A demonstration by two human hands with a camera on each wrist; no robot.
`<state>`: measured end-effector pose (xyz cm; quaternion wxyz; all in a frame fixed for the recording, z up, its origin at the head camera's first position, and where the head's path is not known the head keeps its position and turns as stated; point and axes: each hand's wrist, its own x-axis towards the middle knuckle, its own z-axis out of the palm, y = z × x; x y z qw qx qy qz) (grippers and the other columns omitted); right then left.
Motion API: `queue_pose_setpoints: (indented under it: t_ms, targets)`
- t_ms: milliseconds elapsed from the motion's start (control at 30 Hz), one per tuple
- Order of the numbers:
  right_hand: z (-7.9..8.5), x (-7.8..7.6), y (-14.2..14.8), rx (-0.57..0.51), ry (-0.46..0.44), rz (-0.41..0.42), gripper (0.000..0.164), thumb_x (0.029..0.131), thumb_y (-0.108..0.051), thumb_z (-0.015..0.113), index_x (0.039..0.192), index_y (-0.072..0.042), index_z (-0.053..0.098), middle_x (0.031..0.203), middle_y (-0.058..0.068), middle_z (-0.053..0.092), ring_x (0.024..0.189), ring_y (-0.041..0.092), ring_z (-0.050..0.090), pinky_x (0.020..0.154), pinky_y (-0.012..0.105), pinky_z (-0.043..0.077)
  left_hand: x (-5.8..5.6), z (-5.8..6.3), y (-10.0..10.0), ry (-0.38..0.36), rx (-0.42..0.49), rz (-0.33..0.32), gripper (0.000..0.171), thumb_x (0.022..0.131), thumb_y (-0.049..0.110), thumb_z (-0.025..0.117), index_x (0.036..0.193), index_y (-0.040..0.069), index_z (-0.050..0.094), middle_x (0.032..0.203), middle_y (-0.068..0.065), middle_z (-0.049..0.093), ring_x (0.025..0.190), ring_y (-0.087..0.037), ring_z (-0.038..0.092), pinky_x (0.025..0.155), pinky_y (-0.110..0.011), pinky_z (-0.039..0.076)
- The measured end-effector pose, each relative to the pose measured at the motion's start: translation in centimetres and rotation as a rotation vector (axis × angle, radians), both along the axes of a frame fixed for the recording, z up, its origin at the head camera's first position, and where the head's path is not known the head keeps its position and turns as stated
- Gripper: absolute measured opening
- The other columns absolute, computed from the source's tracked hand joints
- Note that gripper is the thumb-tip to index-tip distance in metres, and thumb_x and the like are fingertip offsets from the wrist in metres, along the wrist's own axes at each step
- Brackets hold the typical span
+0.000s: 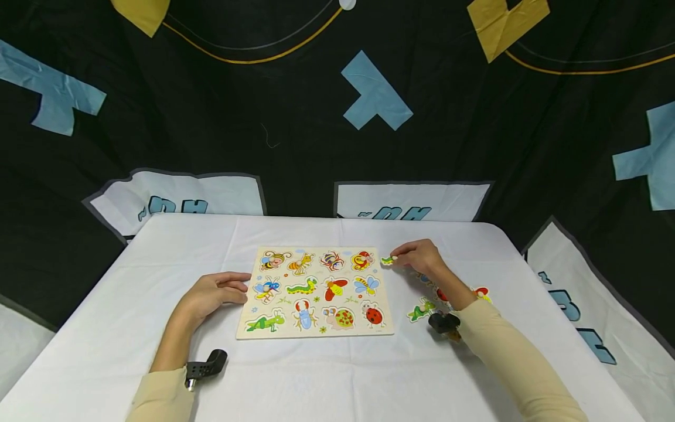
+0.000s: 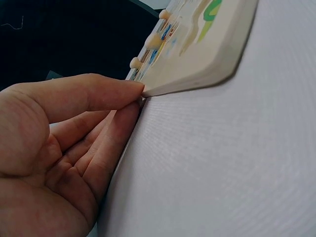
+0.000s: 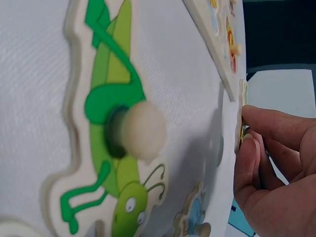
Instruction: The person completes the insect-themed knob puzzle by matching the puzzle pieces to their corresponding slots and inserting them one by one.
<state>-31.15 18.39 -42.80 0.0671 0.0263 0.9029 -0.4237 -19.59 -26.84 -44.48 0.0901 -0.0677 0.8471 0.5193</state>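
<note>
A wooden insect puzzle board [image 1: 319, 334] lies flat on the table, bearing rows of bright bug pictures. At its left edge, my left hand [image 1: 218, 290] touches the side with its fingertips; the left wrist view shows the fingertips against the pale board edge [image 2: 197, 83]. Beyond the upper right corner, my right hand [image 1: 422, 257] pinches a small green caterpillar puzzle piece [image 1: 387, 261]. That piece appears nearly edge-on in the right wrist view. Close to the right wrist camera lies a grasshopper piece [image 3: 111, 138] with a wooden knob.
More knobbed pieces lie under and beside the right forearm, including a red piece [image 1: 481, 292] and a blue one [image 3: 196, 212], partly hidden. A white cloth covers the table [image 1: 316, 381]. Behind it hangs a black cloth [image 1: 295, 146] with blue and yellow shapes.
</note>
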Motion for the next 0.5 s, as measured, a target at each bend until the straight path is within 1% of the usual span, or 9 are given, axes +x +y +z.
queue_pose_setpoints:
  t_ms: [100, 200, 333, 500]
  targets:
    - [0.2, 0.1, -0.3, 0.001, 0.017, 0.024, 0.022, 0.085, -0.014, 0.076, 0.106, -0.009, 0.080, 0.110, 0.010, 0.076, 0.092, 0.022, 0.066, 0.077, 0.034, 0.050, 0.0, 0.0, 0.0, -0.003, 0.000, 0.002, 0.063, 0.079, 0.013, 0.082, 0.138, 0.004, 0.061, 0.103, -0.004, 0.073, 0.093, -0.011, 0.064, 0.085, -0.023, 0.045]
    - [0.4, 0.2, -0.6, 0.009, 0.029, 0.037, 0.021, 0.084, -0.014, 0.076, 0.104, -0.009, 0.081, 0.106, 0.009, 0.077, 0.089, 0.021, 0.066, 0.075, 0.033, 0.050, -0.1, 0.0, 0.0, -0.006, 0.002, 0.004, 0.063, 0.079, 0.013, 0.082, 0.138, 0.004, 0.061, 0.103, -0.004, 0.074, 0.093, -0.011, 0.065, 0.085, -0.023, 0.045]
    - [0.6, 0.3, -1.2, -0.002, 0.017, 0.033, 0.020, 0.083, -0.013, 0.078, 0.102, -0.010, 0.081, 0.102, 0.008, 0.078, 0.088, 0.020, 0.065, 0.075, 0.032, 0.049, -0.1, -0.1, 0.0, -0.005, -0.003, 0.001, 0.063, 0.079, 0.013, 0.081, 0.139, 0.004, 0.061, 0.103, -0.004, 0.074, 0.093, -0.011, 0.065, 0.085, -0.023, 0.045]
    - [0.7, 0.5, -2.1, -0.036, 0.002, 0.037, 0.020, 0.081, -0.009, 0.079, 0.101, -0.008, 0.081, 0.104, 0.009, 0.077, 0.088, 0.021, 0.063, 0.078, 0.035, 0.053, -0.1, -0.2, -0.1, -0.007, -0.004, 0.000, 0.063, 0.080, 0.013, 0.081, 0.139, 0.004, 0.060, 0.104, -0.004, 0.073, 0.094, -0.011, 0.065, 0.085, -0.023, 0.045]
